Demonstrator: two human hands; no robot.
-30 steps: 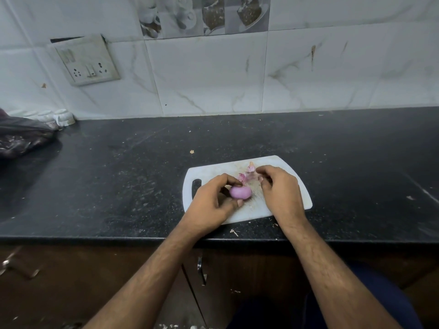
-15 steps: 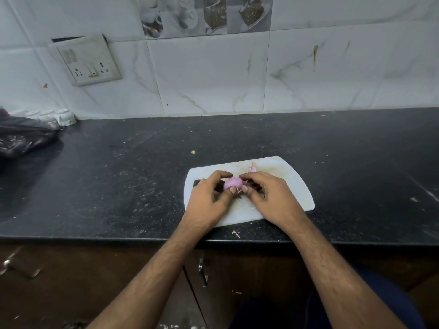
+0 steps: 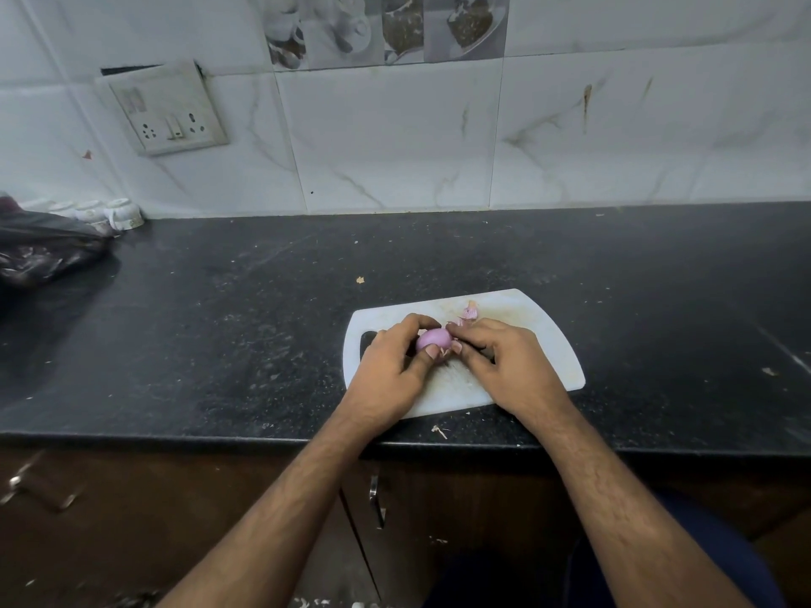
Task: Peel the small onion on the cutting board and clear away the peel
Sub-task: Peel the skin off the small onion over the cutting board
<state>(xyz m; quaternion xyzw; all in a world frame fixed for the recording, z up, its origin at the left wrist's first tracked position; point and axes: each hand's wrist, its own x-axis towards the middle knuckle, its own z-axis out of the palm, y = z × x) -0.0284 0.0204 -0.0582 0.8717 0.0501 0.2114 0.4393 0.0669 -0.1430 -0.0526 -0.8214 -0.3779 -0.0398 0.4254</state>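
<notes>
Over the white cutting board (image 3: 548, 344), your left hand (image 3: 390, 370) holds the small onion (image 3: 432, 339); your right hand (image 3: 504, 362) pinches skin at its three o'clock end. Next, pull gently.

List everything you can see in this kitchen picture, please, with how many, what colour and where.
onion: one, purple, held over the board between both hands
peel: a few pink scraps, on the board's far part; small bits on the counter too
board: one, white, on the counter near its front edge
counter: one, black, speckled
bag: one, dark, far left of the counter
cups: several, white, upturned, by the wall at left
socket: one, off-white, on the wall at left
tiles: white marbled wall, picture tiles at top
cabinet: brown, below the counter
left hand: holds the onion
right hand: fingers picking at the onion's end
</notes>
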